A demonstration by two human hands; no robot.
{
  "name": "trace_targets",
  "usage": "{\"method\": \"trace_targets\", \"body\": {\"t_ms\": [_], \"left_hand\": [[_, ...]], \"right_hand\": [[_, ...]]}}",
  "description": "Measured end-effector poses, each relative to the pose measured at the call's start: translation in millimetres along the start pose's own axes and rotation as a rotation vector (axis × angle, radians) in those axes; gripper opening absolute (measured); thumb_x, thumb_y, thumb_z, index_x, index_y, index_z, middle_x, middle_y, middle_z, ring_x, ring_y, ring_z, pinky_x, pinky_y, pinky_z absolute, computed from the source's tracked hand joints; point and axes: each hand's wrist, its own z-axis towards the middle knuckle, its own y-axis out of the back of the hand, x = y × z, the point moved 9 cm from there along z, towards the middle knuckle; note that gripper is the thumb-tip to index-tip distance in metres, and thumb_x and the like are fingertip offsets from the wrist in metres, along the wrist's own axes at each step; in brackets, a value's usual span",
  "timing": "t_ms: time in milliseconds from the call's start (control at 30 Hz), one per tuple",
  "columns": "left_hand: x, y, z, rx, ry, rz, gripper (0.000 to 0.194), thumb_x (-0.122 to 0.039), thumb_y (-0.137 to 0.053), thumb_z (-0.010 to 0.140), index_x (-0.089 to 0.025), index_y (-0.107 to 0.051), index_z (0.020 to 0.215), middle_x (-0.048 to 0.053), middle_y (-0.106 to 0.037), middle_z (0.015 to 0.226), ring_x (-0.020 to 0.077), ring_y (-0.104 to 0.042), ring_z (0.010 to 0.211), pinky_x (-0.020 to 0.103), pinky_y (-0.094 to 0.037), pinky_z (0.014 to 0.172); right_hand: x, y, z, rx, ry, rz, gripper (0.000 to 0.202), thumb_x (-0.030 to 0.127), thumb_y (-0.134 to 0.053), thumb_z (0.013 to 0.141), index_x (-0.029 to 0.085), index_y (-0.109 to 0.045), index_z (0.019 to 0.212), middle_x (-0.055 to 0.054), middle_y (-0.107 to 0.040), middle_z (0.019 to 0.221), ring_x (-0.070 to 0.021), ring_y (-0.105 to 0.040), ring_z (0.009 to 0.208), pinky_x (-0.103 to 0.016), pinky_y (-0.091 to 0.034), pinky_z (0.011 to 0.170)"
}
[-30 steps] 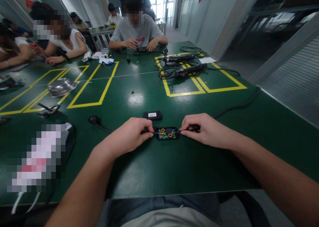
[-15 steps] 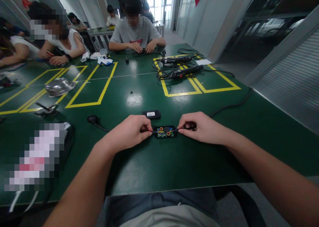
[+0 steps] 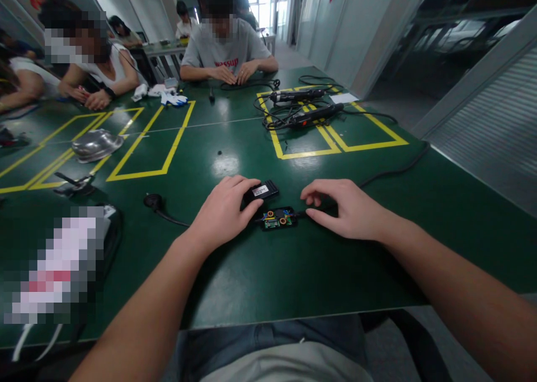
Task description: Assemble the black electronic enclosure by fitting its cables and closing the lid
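Note:
In front of me on the green table lies an open black case with a circuit board (image 3: 278, 218), two copper-coloured coils and coloured wires showing. A black cable leaves it at each end. My left hand (image 3: 229, 208) grips the left end of a black ribbed case cover (image 3: 265, 189) with a white label, just behind the open case; the cover is tilted. Beside the right cable, my right hand (image 3: 342, 210) has its thumb and fingers apart and holds nothing. The left cable passes under my left wrist to a black plug (image 3: 153, 201).
Two black electric screwdrivers (image 3: 314, 115) with tangled cords lie inside yellow tape at the back right. A metal bowl (image 3: 97, 145), a dark clamp-like tool (image 3: 75, 184) and a blurred-out pouch (image 3: 59, 264) are on the left. A co-worker (image 3: 229, 46) sits across the table.
My left hand has left the cable end and taken hold of the case cover, which has shifted right and tilted. My right hand has let go of the right cable and its fingers have spread.

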Motion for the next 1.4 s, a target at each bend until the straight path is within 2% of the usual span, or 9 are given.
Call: {"method": "trace_targets", "body": {"t_ms": [100,200,467,633,867,1033,1200,1300,1400], "left_hand": [[-20.0,5.8,-4.0,0.004,-0.116,-0.122,0.037,-0.034,-0.067,0.104,-0.019,-0.075,0.137,0.011,-0.081,0.126,0.0294,-0.071,0.116,0.047,-0.059,0.108],[-34.7,-0.2,-8.4,0.086,-0.192,-0.16,0.034,-0.033,-0.069,0.101,-0.019,-0.077,0.131,0.01,-0.081,0.121,0.028,-0.072,0.11,0.045,-0.06,0.105],[-38.2,-11.0,-11.3,0.169,-0.202,-0.085,0.028,-0.027,-0.071,0.099,-0.019,-0.076,0.126,0.01,-0.079,0.118,0.0285,-0.072,0.109,0.045,-0.059,0.104],[-36.0,-11.8,-10.8,0.193,-0.192,-0.058,0.03,-0.027,-0.077,0.099,-0.02,-0.077,0.128,0.009,-0.078,0.115,0.0285,-0.072,0.108,0.043,-0.059,0.1],[-40.6,-14.4,-8.2,0.205,-0.189,-0.002,0.032,-0.026,-0.082,0.097,-0.019,-0.078,0.128,0.009,-0.077,0.11,0.0288,-0.071,0.105,0.044,-0.059,0.099],[-42.6,-14.3,-8.4,0.189,-0.206,-0.024,0.03,-0.028,-0.078,0.099,-0.019,-0.077,0.128,0.009,-0.078,0.112,0.0286,-0.071,0.106,0.043,-0.059,0.099],[-31.7,6.6,-5.5,-0.006,-0.184,-0.067,0.034,-0.036,-0.063,0.107,-0.018,-0.074,0.134,0.011,-0.079,0.118,0.0285,-0.072,0.11,0.044,-0.058,0.102],[-15.0,10.0,-1.5,-0.063,-0.085,0.039,0.035,-0.033,-0.063,0.106,-0.018,-0.072,0.137,0.013,-0.079,0.126,0.0319,-0.07,0.118,0.049,-0.057,0.107],[-3.4,-6.5,2.4,0.059,-0.021,0.117,0.033,-0.026,-0.064,0.104,-0.02,-0.072,0.135,0.013,-0.08,0.131,0.0341,-0.069,0.121,0.053,-0.056,0.108]], "right_hand": [[1.9,-0.3,0.8,0.045,-0.039,0.036,0.036,0.03,-0.071,0.092,0.022,-0.068,0.127,-0.004,-0.076,0.094,-0.0205,-0.067,0.074,-0.035,-0.053,0.073],[5.1,-0.7,1.7,0.084,-0.047,0.063,0.045,0.032,-0.072,0.093,0.022,-0.064,0.136,-0.004,-0.076,0.097,-0.0202,-0.066,0.075,-0.035,-0.053,0.074],[8.9,-11.8,5.4,0.124,0.004,-0.005,0.04,0.044,-0.086,0.09,0.022,-0.077,0.122,-0.008,-0.079,0.104,-0.0252,-0.072,0.088,-0.039,-0.056,0.084],[11.9,-23.2,7.0,0.125,0.034,0.032,0.03,0.038,-0.088,0.092,0.022,-0.08,0.116,-0.009,-0.082,0.109,-0.0281,-0.074,0.102,-0.041,-0.057,0.091],[11.4,-24.0,8.4,0.119,0.024,0.052,0.023,0.038,-0.089,0.092,0.023,-0.078,0.106,-0.007,-0.08,0.101,-0.0266,-0.071,0.096,-0.04,-0.057,0.086],[11.1,-23.8,7.6,0.136,0.01,0.021,0.025,0.04,-0.086,0.093,0.023,-0.078,0.109,-0.008,-0.079,0.101,-0.0266,-0.071,0.095,-0.04,-0.056,0.086],[-0.6,-13.8,6.5,0.115,-0.081,0.044,0.062,0.047,-0.086,0.088,0.022,-0.068,0.143,-0.007,-0.079,0.105,-0.0248,-0.07,0.088,-0.04,-0.056,0.083],[-5.1,-10.1,6.0,0.13,-0.106,0.072,0.04,0.044,-0.081,0.091,0.022,-0.072,0.123,-0.006,-0.078,0.099,-0.0227,-0.068,0.083,-0.037,-0.055,0.078],[-2.3,-9.7,6.4,0.141,-0.079,0.063,0.022,0.041,-0.078,0.092,0.023,-0.073,0.105,-0.006,-0.077,0.094,-0.0215,-0.067,0.08,-0.035,-0.053,0.075]]}}
